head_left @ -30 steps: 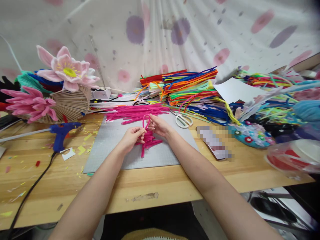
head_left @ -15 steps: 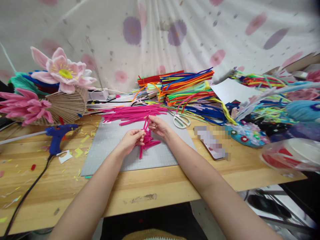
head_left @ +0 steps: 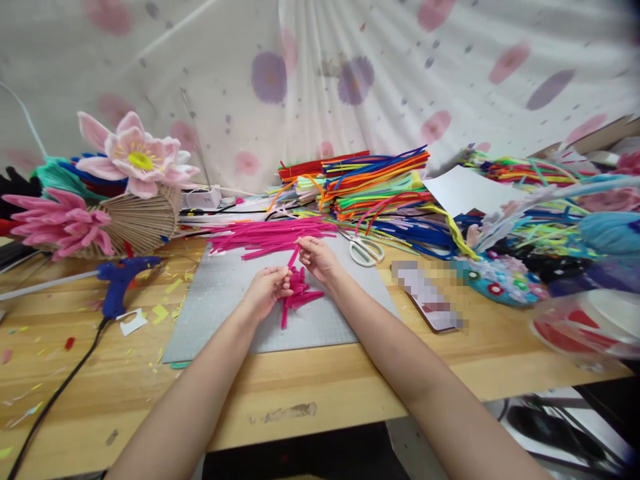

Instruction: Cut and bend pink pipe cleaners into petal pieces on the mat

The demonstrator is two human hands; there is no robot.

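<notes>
Between my two hands a short magenta pipe cleaner is held at a slant above the grey cutting mat. My left hand pinches its lower end. At its upper end are the closed fingertips of my right hand. Below and just behind the hands lies a small pile of folded magenta pipe cleaners, partly covered by my left fingers. A larger heap of straight magenta pipe cleaners spreads across the back of the mat.
White-handled scissors lie at the mat's back right, near a blurred-out phone-like object. A blue glue gun with a black cord rests at left, beside pipe-cleaner flowers. Bundles of coloured pipe cleaners are stacked behind.
The pipe cleaner, a narrow loop between my hands earlier, now looks like one straight, closed strip. My fingers have shifted slightly along it. The whole view has moved a little.
</notes>
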